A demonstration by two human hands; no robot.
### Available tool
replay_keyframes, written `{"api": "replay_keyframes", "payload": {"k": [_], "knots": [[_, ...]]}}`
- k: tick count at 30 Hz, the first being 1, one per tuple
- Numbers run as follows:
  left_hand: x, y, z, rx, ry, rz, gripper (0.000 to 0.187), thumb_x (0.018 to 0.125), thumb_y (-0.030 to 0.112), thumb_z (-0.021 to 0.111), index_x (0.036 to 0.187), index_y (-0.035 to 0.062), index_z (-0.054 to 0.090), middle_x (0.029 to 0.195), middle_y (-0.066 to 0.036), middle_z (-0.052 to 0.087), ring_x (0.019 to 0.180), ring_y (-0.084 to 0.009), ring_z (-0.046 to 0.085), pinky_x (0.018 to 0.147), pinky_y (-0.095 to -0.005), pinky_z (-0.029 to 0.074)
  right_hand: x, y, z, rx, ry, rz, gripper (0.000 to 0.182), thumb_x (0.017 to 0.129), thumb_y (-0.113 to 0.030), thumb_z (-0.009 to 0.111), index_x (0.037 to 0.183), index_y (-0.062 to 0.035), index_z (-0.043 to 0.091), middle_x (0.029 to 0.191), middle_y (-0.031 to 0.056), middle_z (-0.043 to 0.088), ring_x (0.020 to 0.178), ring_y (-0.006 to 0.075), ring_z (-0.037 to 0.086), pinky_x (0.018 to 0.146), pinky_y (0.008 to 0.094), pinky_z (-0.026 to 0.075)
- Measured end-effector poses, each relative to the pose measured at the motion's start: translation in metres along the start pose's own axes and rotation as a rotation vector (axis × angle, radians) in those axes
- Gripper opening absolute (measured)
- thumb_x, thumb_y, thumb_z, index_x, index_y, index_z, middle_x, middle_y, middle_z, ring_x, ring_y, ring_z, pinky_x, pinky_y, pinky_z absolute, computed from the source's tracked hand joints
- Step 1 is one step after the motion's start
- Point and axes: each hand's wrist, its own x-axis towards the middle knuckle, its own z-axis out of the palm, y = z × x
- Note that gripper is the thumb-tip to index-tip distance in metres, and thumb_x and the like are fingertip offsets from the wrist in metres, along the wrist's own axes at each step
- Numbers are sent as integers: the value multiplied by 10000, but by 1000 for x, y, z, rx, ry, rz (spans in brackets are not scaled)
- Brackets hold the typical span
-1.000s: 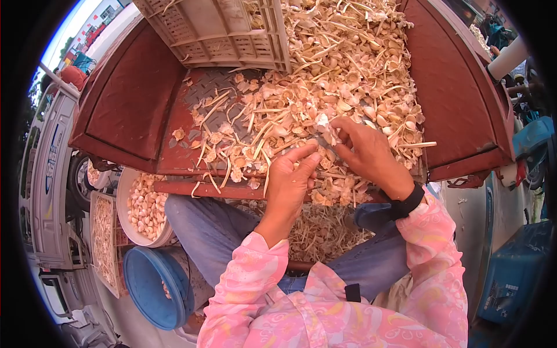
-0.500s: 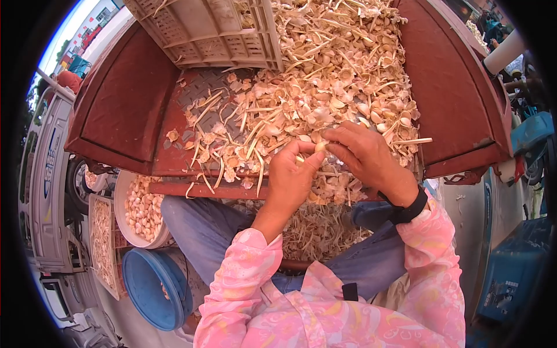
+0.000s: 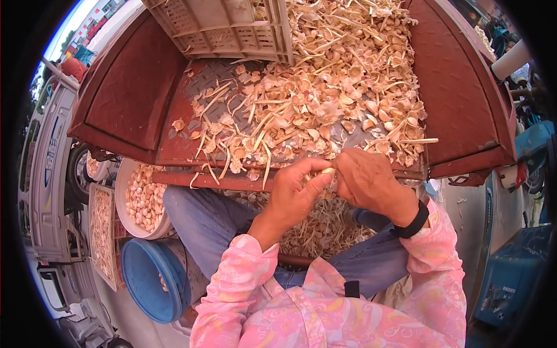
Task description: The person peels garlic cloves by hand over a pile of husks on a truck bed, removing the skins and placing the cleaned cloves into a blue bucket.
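Note:
My left hand (image 3: 294, 195) pinches a pale garlic clove (image 3: 328, 171) between thumb and index finger, near the front edge of the red metal bed (image 3: 223, 181). Touching the same clove from the right is my right hand (image 3: 371, 182), fingers curled, with a black band (image 3: 415, 220) on the wrist. Beyond both hands lies a broad heap of garlic cloves, dry skins and stems (image 3: 336, 81). The right fingertips partly hide what they grip.
A plastic crate (image 3: 223, 35) stands tilted at the back left of the bed. At lower left are a white bucket of cloves (image 3: 143, 200), a blue bucket (image 3: 152, 279) and a crate of garlic pieces (image 3: 102, 235). More skins lie below, between the legs.
Both hands have moved down toward me, off the heap to the bed's front edge, still together at the clove. Some skins near the edge have gone, baring metal. The view has shifted slightly.

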Motion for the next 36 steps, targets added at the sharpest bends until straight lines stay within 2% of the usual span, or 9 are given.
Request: {"api": "replay_keyframes", "payload": {"k": [8,11,12,16,19,20,24,30,36], "knots": [[-6,-7,0,46,68,149,189,864,108,602,1011,-10,613,815,0,568,688,-39,483,594,-177,376,-1,-5,5,200,8,80,135,752,-84,544,777,-24,425,617,144,503,587,327,554,517,417,427],[-3,1,3,124,81,149,180,847,101,597,986,-14,608,787,-73,580,699,-137,543,621,-258,428,3,-8,3,213,-12,141,120,778,-82,527,789,-14,429,612,166,515,607,335,562,528,425,429],[-2,2,5,68,87,196,164,856,107,591,981,3,618,790,-48,585,654,-99,527,577,-224,414,4,-7,1,262,-50,196,110,789,-82,520,798,-12,436,613,171,522,614,334,566,533,426,430],[-4,1,5,-488,52,-188,208,900,158,545,1064,31,571,801,-43,574,595,-23,479,444,-137,333,5,1,3,374,7,359,100,827,-114,524,844,-22,487,624,168,552,643,340,579,558,430,438],[-5,-5,1,-844,27,-359,251,912,181,512,1101,17,532,818,-58,579,584,-45,483,436,-144,342,7,20,-2,125,-93,413,129,839,-176,555,883,-55,553,657,137,544,681,339,577,584,415,432],[-4,-8,-1,-932,6,-403,256,918,200,485,1095,17,518,868,-95,595,621,-89,540,442,-156,396,11,26,-1,70,-25,370,182,819,-210,598,919,-60,578,799,127,579,737,331,588,627,418,449],[5,8,-2,-1170,40,-539,199,921,205,488,1038,49,532,880,-130,613,719,-170,617,480,-199,491,44,67,7,-41,-138,298,198,796,-149,593,971,-56,580,959,146,552,787,352,583,682,437,465],[7,-3,-12,-899,103,-509,156,889,168,564,1008,68,561,804,-90,622,585,-96,543,430,-156,400,42,73,25,-46,-114,260,132,791,-152,575,849,-34,562,832,151,565,747,362,595,651,459,473],[26,-2,12,-254,208,-197,217,839,175,649,996,26,635,798,-4,622,572,-24,491,459,-150,368,23,32,-1,-12,12,217,139,779,-164,615,816,-56,536,776,114,556,672,323,600,575,405,483]]}}
